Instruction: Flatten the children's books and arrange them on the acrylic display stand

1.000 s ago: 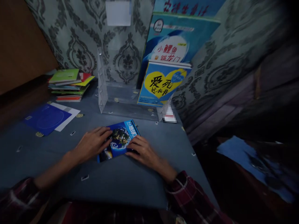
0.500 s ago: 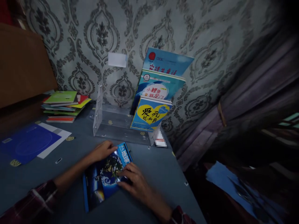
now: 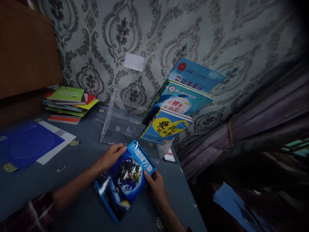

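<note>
A blue book (image 3: 130,177) with a picture of the Earth on its cover is held between my two hands, tilted above the table. My left hand (image 3: 111,157) grips its upper left edge. On the right edge, my right hand (image 3: 156,188) has its thumb on the cover and its fingers behind, partly hidden. Just beyond the book stands a clear acrylic rack (image 3: 108,120). In its right part lean several books: a blue and yellow one (image 3: 166,127) in front, a teal one (image 3: 184,101) behind it, and a taller blue one (image 3: 199,75) at the back.
Several books lie in a stack (image 3: 67,101) at the back left, below a brown box-like piece (image 3: 29,51). A dark blue book or folder (image 3: 31,145) rests on a white sheet at the left. A curtain (image 3: 207,154) hangs past the table's right edge.
The Earth book has been raised and turned a little, and my right hand has moved from lying over its cover to gripping its right edge. The view has shifted slightly.
</note>
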The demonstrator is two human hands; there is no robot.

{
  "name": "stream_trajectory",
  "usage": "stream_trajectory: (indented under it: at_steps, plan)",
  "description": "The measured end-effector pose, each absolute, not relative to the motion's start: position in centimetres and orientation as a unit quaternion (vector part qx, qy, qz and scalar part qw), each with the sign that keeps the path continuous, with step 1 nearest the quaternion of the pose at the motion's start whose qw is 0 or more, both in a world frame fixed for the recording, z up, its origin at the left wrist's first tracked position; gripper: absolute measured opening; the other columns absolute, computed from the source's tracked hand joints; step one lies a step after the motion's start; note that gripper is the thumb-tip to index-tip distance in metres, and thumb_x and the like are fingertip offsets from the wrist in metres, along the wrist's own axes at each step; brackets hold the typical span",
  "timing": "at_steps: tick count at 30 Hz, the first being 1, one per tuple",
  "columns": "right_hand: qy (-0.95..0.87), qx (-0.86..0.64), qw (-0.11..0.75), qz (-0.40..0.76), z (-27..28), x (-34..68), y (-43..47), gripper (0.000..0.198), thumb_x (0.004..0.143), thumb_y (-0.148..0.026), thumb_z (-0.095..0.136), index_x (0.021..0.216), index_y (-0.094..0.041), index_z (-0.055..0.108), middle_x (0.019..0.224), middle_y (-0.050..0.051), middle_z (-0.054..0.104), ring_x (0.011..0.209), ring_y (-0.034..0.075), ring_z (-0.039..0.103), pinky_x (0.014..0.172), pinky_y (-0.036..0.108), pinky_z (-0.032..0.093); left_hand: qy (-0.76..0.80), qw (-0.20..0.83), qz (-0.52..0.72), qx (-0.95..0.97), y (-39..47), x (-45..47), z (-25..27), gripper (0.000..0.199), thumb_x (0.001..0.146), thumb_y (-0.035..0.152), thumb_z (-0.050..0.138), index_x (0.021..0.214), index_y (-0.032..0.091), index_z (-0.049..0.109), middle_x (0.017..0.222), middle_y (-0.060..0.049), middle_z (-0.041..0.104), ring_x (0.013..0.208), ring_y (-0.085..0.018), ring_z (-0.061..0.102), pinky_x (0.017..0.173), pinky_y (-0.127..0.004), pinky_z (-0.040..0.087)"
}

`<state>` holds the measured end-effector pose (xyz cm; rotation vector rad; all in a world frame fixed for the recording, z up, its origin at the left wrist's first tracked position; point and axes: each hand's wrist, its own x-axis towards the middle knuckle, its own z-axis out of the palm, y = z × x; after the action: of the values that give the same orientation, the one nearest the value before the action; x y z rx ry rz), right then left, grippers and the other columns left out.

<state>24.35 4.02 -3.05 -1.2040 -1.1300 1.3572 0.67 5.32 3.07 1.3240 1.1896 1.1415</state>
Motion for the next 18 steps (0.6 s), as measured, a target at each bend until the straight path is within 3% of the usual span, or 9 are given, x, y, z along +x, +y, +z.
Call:
stream_trajectory:
  at_steps: [2,4,8,10,14,18]
  plan:
    - [-0.411,-0.482,0.444,0.634,-2.6,24.1,3.7,0.051,0.063,-0.060,0.090,0.078,-0.018,0.066,0.059,-0.002,0.064,0.046,0.012,0.055,0.039,0.022,0.044,0.477,0.516,0.487,0.519,5.2,0.9,2.8,0.055,0.077,0.073,0.057,0.066,0.023,0.038,0.064,0.006,0.035,0.063,-0.012,0.033,0.059,-0.025,0.032]
    - [-0.365,-0.469,0.433,0.678,-2.3,24.0,3.3,0.050,0.066,-0.060,0.089,0.071,-0.019,0.062,0.052,-0.005,0.057,0.039,0.008,0.046,0.032,0.019,0.036,0.464,0.542,0.498,0.493,5.2,1.2,2.3,0.058,0.075,0.076,0.060,0.066,0.023,0.038,0.063,0.007,0.034,0.061,-0.011,0.032,0.057,-0.024,0.031]
    - [-0.338,-0.449,0.424,0.710,-1.8,24.0,2.8,0.047,0.067,-0.055,0.091,0.082,-0.018,0.067,0.052,-0.007,0.057,0.037,0.006,0.045,0.032,0.015,0.037,0.463,0.550,0.506,0.476,5.3,1.6,1.3,0.056,0.078,0.074,0.058,0.066,0.023,0.039,0.062,0.007,0.035,0.060,-0.012,0.035,0.057,-0.025,0.033]
    - [-0.347,-0.442,0.419,0.713,-1.8,24.2,2.9,0.046,0.068,-0.053,0.092,0.086,-0.017,0.068,0.054,-0.006,0.060,0.037,0.006,0.047,0.032,0.015,0.038,0.485,0.508,0.494,0.512,5.4,1.5,1.1,0.050,0.083,0.068,0.054,0.066,0.023,0.040,0.062,0.006,0.038,0.061,-0.013,0.038,0.060,-0.026,0.034]
    - [-0.354,-0.446,0.408,0.714,-2.2,24.3,3.2,0.045,0.066,-0.052,0.093,0.082,-0.017,0.068,0.059,-0.004,0.063,0.038,0.006,0.049,0.032,0.015,0.040,0.521,0.381,0.457,0.611,6.0,0.8,1.8,0.027,0.089,0.047,0.049,0.079,0.023,0.053,0.075,0.002,0.057,0.074,-0.018,0.054,0.072,-0.030,0.040]
    - [-0.358,-0.453,0.405,0.708,-2.1,24.2,3.1,0.043,0.069,-0.051,0.091,0.078,-0.016,0.067,0.058,-0.003,0.062,0.039,0.006,0.049,0.032,0.014,0.040,0.489,0.424,0.437,0.624,6.7,0.3,1.9,0.023,0.090,0.043,0.047,0.089,0.022,0.058,0.082,0.000,0.063,0.081,-0.020,0.060,0.077,-0.031,0.045]
